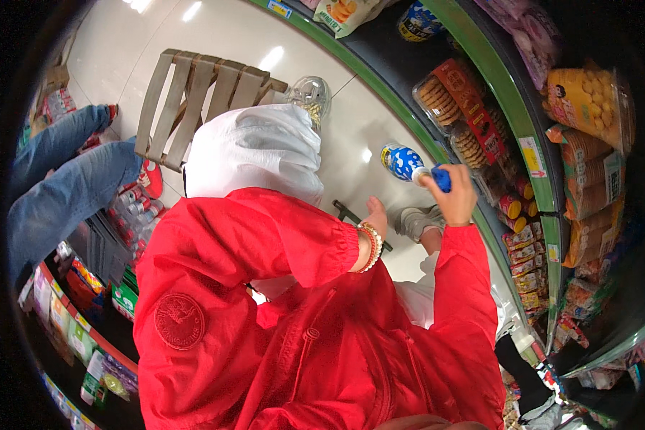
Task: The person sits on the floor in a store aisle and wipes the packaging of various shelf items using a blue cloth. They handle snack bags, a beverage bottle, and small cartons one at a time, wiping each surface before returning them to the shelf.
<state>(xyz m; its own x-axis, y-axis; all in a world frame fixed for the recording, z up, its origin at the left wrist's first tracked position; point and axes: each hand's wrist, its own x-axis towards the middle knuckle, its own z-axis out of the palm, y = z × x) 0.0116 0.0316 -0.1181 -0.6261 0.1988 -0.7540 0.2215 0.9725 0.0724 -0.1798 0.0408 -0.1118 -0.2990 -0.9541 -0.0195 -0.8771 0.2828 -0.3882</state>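
My right hand (454, 194) grips the neck end of a blue and white bottle (402, 161) with a yellow label patch. The bottle is tilted, its body pointing away from the fingers, over the floor beside the shelf. A dark blue piece (441, 178) shows in the same hand; whether it is a cap or a cloth, I cannot tell. My left hand (376, 217), with a beaded bracelet (375, 247) at the wrist, is seen edge-on, its fingers partly hidden. Just beyond it is a dark bar (349, 212), and I cannot tell whether they touch.
A green-edged shelf (516, 107) curves along the right, bearing boxed cookies (441, 102), bagged snacks (596, 107) and another blue bottle (419, 21). A slatted stool (204, 91) stands on the pale floor (118, 43). At left are a person's legs in jeans (70, 188) and packed bottles (137, 209).
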